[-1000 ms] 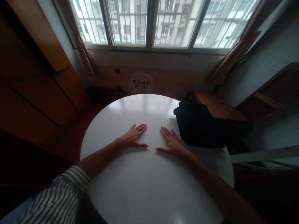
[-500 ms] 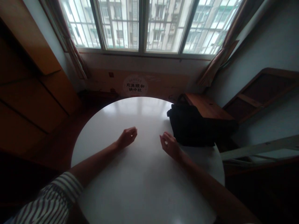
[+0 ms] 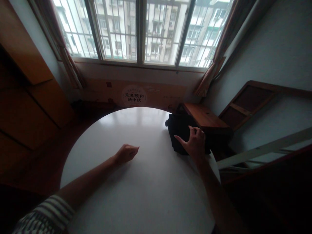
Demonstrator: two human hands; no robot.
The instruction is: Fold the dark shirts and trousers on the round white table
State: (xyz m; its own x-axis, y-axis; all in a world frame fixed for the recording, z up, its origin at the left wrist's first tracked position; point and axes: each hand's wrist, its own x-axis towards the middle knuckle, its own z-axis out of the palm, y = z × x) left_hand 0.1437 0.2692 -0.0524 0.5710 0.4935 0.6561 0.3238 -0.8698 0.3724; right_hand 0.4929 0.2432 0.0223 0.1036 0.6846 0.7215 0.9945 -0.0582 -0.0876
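My left hand (image 3: 126,153) is closed in a loose fist over the middle of the white round table (image 3: 146,195), with nothing visible in it. Over at the right, my right hand (image 3: 194,141) has its thumb and fingers spread apart. It is in front of a black fabric item (image 3: 179,130), which looks like a bag and lies at the table's right edge. Part of the black item is hidden behind this hand. Whether the fingers touch it, I cannot tell.
Beyond the table's right edge stands a wooden cabinet (image 3: 204,115), with a wooden-framed panel (image 3: 246,104) near the wall. A pale rail (image 3: 263,149) runs along the right. Brown cupboards (image 3: 29,104) are at the left, and barred windows (image 3: 117,35) are ahead.
My right hand has moved right, from beside the black item to in front of it, and its fingers have spread. My left hand stays closed, slightly turned. The view has shifted right.
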